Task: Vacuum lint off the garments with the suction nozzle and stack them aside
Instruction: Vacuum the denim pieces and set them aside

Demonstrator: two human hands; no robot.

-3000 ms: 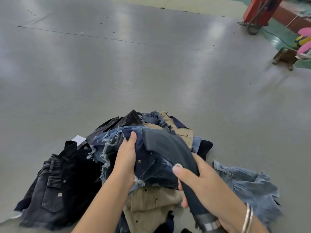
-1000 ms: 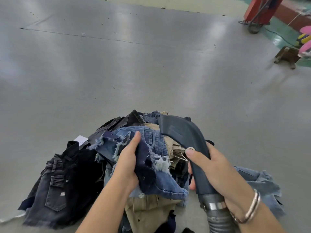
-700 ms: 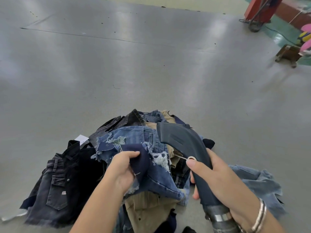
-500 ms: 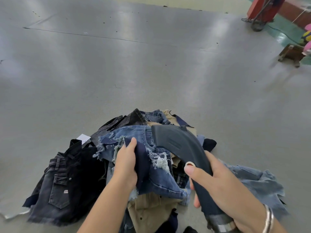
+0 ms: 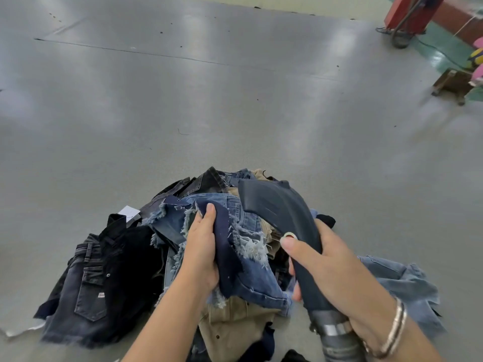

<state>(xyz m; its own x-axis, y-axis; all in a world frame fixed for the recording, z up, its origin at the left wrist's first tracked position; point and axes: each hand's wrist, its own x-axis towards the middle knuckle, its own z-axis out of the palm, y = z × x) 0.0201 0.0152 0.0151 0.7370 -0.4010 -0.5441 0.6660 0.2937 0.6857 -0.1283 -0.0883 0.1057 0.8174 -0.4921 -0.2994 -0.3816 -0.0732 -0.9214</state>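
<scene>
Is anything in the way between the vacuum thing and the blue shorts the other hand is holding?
Nothing visible. The suction nozzle, gripped by the right hand, points at the frayed blue denim shorts that the left hand holds on the garment pile. No other garment lies between them.

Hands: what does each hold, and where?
Left hand grips frayed blue denim shorts by a bunched fold; right hand grips dark plastic suction nozzle mid-neck.

Frayed blue denim shorts (image 5: 251,262), dark-grey nozzle (image 5: 282,218)
</scene>
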